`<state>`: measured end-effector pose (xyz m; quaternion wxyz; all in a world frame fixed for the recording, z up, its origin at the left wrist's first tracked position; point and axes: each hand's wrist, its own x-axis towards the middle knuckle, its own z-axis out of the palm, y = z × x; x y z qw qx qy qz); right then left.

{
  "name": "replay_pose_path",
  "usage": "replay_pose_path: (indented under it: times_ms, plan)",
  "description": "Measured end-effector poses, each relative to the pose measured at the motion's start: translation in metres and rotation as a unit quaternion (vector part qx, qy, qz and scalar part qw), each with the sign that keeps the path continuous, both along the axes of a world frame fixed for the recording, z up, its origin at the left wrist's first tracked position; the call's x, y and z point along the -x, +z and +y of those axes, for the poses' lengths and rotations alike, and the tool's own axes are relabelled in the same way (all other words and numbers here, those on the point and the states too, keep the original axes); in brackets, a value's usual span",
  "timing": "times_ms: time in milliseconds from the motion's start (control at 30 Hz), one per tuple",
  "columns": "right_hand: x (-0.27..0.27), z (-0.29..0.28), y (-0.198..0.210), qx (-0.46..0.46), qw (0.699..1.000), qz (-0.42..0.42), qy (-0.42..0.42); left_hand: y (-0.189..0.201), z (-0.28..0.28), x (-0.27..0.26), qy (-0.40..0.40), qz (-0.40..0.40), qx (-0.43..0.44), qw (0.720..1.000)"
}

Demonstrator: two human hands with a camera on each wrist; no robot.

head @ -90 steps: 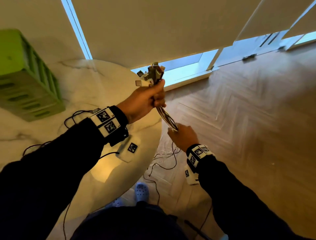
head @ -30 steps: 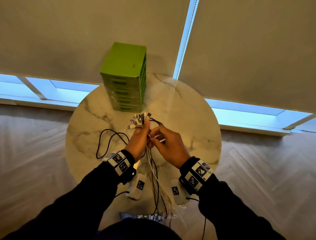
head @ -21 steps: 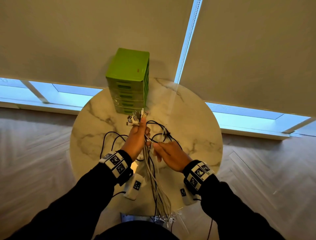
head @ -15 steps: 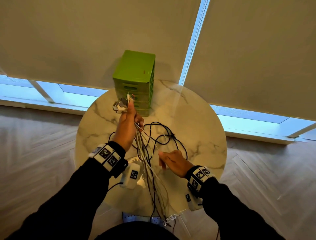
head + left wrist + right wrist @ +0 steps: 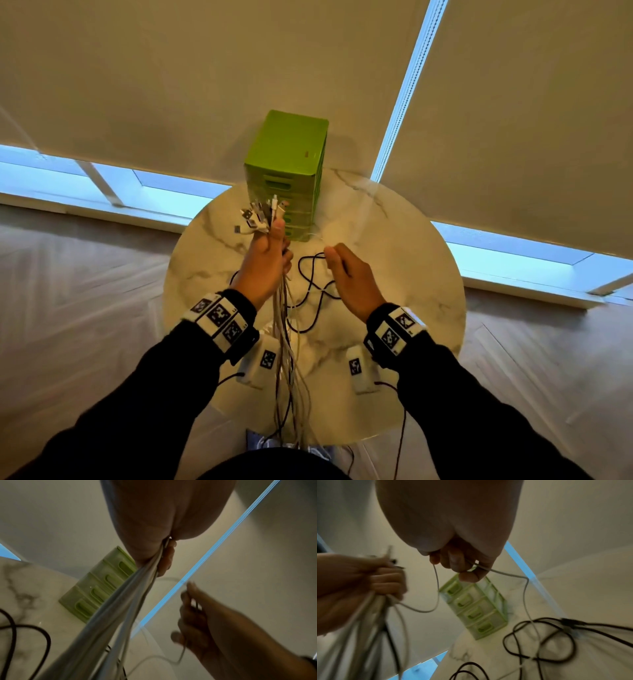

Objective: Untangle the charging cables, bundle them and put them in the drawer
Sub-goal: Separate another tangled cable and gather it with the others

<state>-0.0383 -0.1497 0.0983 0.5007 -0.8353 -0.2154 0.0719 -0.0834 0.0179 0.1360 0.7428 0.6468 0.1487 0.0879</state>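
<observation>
Left grip (image 5: 265, 260) is fisted around a bundle of charging cables (image 5: 286, 342), plug ends (image 5: 260, 216) fanning out at 12 o'clock of the fist and the strands hanging past the round marble surface (image 5: 411, 274) edge at 6 o'clock. Right grip (image 5: 349, 274) pinches one thin white cable (image 5: 506, 573) that loops across to the bundle. Black cables (image 5: 311, 277) lie on the surface between the wrists. At 12 o'clock stands the green drawer unit (image 5: 287, 164), drawers shut.

Glossy white marble-look round tabletop (image 5: 404, 274) with grey veins; matt green plastic drawer unit (image 5: 286, 164); smooth rubbery white and black charging cables (image 5: 286, 342); pale herringbone wood floor (image 5: 85, 291); matt beige fabric blinds (image 5: 205, 68).
</observation>
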Motion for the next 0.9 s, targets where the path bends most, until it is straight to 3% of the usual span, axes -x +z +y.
replay_pose_path:
  times_ms: [167,333,400,633,800,900]
  plan:
    - [0.014,0.022,0.022,0.059,0.987,-0.091,0.121,-0.009,-0.011,-0.004,-0.010,0.072,-0.047,0.996]
    - [0.008,0.023,0.020,0.105,0.975,-0.138,0.137,-0.014,-0.006,-0.015,-0.019,0.078,0.015,0.997]
    - [0.007,0.018,0.021,0.107,0.975,-0.104,0.163,-0.014,-0.005,-0.017,0.007,0.042,0.041,0.998]
    - [0.015,-0.017,-0.016,0.150,0.945,0.181,0.227,0.022,0.023,-0.027,0.130,-0.033,0.131,0.982]
    - [0.008,-0.040,-0.053,0.189,0.941,0.206,0.190,0.040,0.048,-0.024,0.146,-0.061,0.115,0.981]
    - [-0.009,-0.046,-0.063,0.238,0.953,0.125,0.139,0.036,0.052,-0.019,0.142,-0.058,0.043,0.987]
